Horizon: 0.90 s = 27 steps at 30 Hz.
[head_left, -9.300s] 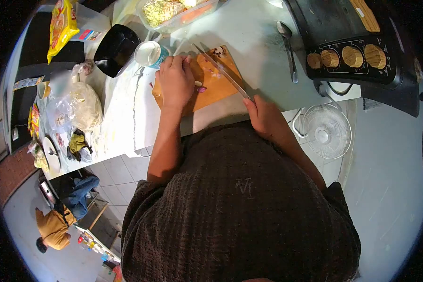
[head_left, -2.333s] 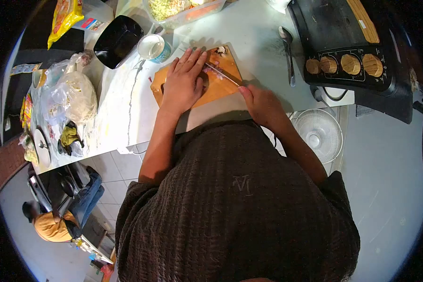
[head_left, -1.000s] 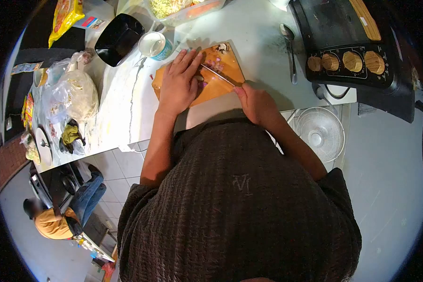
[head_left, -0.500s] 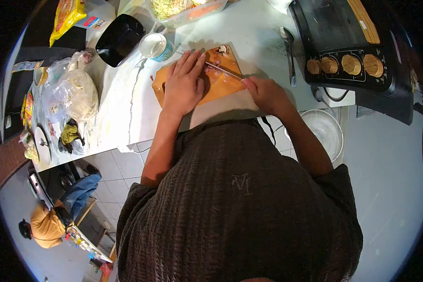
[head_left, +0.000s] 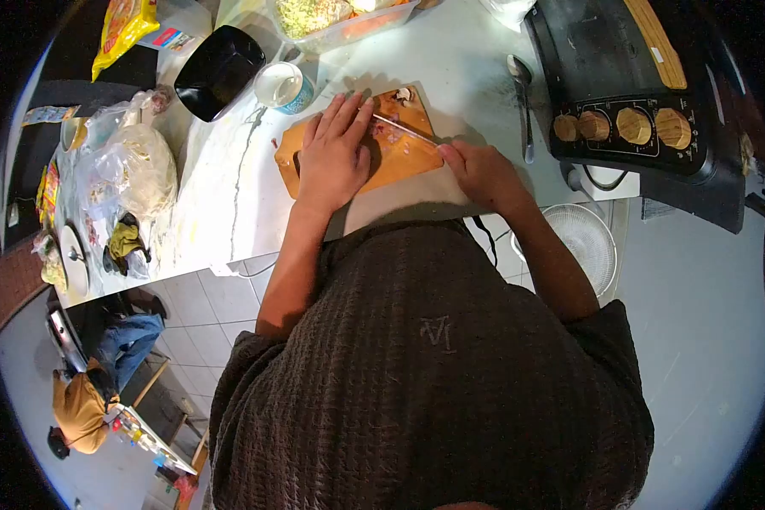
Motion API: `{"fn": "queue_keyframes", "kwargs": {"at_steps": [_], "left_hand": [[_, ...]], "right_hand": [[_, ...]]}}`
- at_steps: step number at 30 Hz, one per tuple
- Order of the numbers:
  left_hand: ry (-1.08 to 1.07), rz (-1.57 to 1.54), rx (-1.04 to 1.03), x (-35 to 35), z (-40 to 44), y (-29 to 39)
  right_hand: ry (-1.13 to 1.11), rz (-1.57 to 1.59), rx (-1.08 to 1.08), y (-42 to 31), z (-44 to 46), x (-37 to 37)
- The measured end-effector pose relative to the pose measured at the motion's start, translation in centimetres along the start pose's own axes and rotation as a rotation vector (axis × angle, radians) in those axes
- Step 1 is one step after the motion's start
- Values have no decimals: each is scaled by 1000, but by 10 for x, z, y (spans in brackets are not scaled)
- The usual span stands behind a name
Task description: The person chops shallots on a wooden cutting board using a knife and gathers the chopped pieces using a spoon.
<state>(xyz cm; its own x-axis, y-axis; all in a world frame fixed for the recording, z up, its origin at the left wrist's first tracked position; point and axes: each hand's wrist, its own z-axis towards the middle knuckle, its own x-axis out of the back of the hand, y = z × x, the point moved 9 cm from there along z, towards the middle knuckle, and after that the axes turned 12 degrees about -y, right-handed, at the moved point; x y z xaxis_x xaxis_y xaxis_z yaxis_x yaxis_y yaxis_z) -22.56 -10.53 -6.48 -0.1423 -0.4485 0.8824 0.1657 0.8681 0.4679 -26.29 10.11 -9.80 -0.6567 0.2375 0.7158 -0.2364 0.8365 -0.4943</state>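
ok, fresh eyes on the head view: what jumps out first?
Probably the orange-brown cutting board on the counter, with the left hand over it and a knife in the right hand. Next, likely the black appliance with wooden knobs at the picture's upper right, and the bright yellow packet at upper left.

Legible wording: none for certain.
Dark shirt, near centre: one outlined, letter-like emblem on the chest; reading uncertain.
Yellow packet, far left: red printing, too small to read.
Clear container, just right of the packet: red and blue label, lettering illegible.
Tub, left of centre: pale marks on a blue side, unreadable.
Black appliance, far right: fine pale markings around the wooden knobs, too small to make out.
Wooden strip, on the appliance: small white sticker, unreadable.
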Motion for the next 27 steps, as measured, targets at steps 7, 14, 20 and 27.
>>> {"fn": "queue_keyframes", "kwargs": {"at_steps": [7,14,20,27], "left_hand": [[-19,-3,17,7,1,4],[0,13,8,6,9,2],[-3,24,4,4,11,1],[-13,34,20,6,10,1]], "right_hand": [[-15,42,6,-8,-9,23],[-129,-8,-77,0,5,32],[-53,61,33,6,15,19],[-135,55,-32,-4,5,26]]}}
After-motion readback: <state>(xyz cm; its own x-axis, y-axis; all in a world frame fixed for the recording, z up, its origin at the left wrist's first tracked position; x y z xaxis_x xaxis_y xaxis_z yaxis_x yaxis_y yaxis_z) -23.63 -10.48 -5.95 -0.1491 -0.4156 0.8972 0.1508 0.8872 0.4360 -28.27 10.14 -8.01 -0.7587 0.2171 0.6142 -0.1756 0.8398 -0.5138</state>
